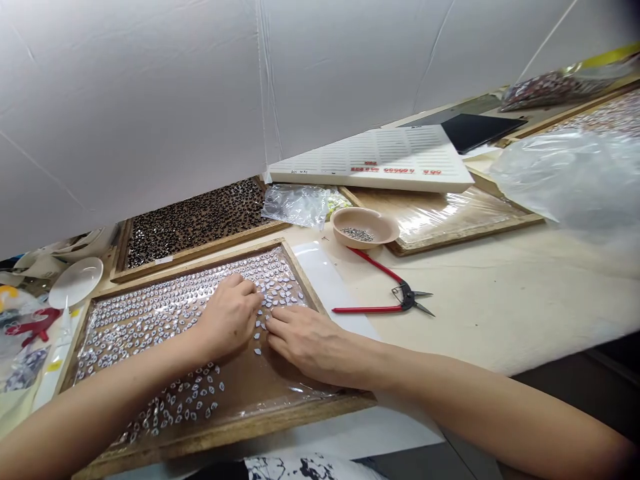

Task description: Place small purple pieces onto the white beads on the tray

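Both of my hands rest over a wooden-framed tray (225,437) lined with clear film and dotted with rows of small pale leaf-shaped pieces (200,393). My left hand (231,313) is closed, its fingers curled down among the pieces right of the tray's middle; whatever its fingertips pinch is hidden. Just to its right, my right hand (310,343) has bent fingers pressed together near a few loose pale pieces (257,337); anything between its fingertips is too small to make out. The two hands nearly meet at the fingertips.
Right of the tray lie red-handled pliers (395,293), below a beige bowl (367,227) of small metal bits. Behind are a tray of dark beads (195,223), a film-covered board (450,220) and a white printed panel (370,160). A white dish (76,283) and red clamp (37,325) are at left.
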Demonstrator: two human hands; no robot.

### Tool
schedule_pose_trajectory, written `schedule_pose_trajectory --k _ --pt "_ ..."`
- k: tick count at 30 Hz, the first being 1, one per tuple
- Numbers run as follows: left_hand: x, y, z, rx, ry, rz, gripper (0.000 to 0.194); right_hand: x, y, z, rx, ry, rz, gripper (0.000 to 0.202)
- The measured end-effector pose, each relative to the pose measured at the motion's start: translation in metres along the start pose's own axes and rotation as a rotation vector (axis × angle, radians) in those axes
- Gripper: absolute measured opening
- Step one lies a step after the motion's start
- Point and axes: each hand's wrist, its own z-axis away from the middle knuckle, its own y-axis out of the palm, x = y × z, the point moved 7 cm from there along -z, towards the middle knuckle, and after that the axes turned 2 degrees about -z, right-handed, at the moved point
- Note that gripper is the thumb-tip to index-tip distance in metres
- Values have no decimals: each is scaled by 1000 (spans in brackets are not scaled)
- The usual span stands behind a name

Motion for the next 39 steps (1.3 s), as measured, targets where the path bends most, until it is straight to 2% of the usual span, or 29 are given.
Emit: schedule_pose_trajectory --k 4,9,12,17,21,25,30,35,39 --pt "-6 0 4 14 30 -30 27 -10 -2 3 3 26 -167 22" --pt "-2 0 5 -9 22 -29 30 -55 -6 8 -107 346 -195 18" --pt "6 0 -1 -31 -16 35 27 -67 -1 6 -107 436 -173 19" --pt "16 0 -16 -93 -51 50 23 -67 10 -3 -45 451 -96 19" --pt "13 5 -24 -65 -20 20 23 -66 13 -8 -10 442 -66 16" --pt "12 9 -26 -35 -35 -23 21 -66 15 -11 8 433 -34 13" --pt "17 11 -26 -26 -83 34 13 -66 13 -11 -16 427 -11 14" --pt "18 11 -26 -16 -92 64 14 -61 10 -13 33 367 -1 18" --pt "17 11 -25 -16 -84 78 16 -64 6 -8 -5 391 -31 20"
